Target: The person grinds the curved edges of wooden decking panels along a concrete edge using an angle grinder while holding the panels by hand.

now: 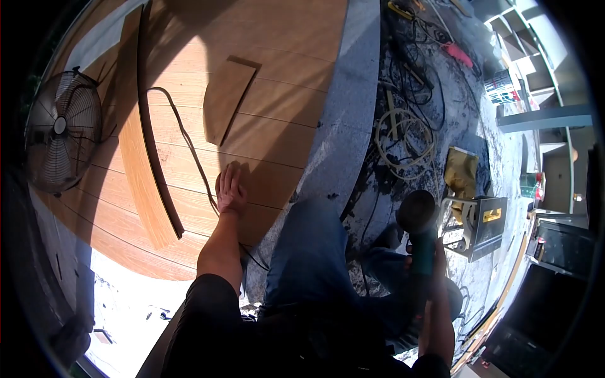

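Observation:
My left hand [231, 190] presses flat on the laid wood plank flooring [277, 142], fingers stretched out. A dark cable [187, 135] runs across the boards and passes beside that hand. Beyond my fingertips lies a short cut piece of plank [228, 101]. On my right side, my right hand [438, 261] is wrapped round the green body of an angle grinder [423, 249]. Its round dark head points upward and away from me, held above the floor and apart from the planks. Shadow hides part of the grip.
A long loose plank [140, 151] lies across the flooring, near a round fan [60, 126] at the left. Tangled cables and a coiled hose [406, 143] cover the dirty concrete. A boxy tool with a metal frame [479, 227] stands at right, before shelving [554, 157].

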The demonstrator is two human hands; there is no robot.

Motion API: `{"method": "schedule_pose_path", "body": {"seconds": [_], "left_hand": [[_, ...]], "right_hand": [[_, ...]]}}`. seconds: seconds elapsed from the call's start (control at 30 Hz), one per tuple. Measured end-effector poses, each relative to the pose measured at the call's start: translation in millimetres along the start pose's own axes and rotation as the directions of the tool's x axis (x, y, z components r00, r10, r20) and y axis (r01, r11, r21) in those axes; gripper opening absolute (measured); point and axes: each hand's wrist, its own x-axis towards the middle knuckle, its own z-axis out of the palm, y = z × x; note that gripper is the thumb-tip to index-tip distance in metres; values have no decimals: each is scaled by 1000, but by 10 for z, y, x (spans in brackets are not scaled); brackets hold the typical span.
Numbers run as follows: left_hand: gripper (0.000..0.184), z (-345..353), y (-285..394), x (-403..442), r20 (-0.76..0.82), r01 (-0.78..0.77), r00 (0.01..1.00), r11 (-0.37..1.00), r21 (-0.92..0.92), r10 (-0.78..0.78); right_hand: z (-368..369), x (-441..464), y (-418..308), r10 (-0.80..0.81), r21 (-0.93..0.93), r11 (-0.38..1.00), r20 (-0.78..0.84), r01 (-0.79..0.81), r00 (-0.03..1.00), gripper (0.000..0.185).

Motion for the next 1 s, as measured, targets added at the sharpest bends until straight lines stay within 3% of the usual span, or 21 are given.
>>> {"method": "schedule_pose_path", "body": {"seconds": [0.53,1.0], "left_hand": [[55,3,10,-5,24,16,1000,1000,12,-16],[58,69,-37,-12,19,10,1000,1000,18,-11]], "right_hand": [[25,57,21,53,58,997,-16,-52,998,73],[218,16,24,21,-40,999,-57,-23,998,75]]}}
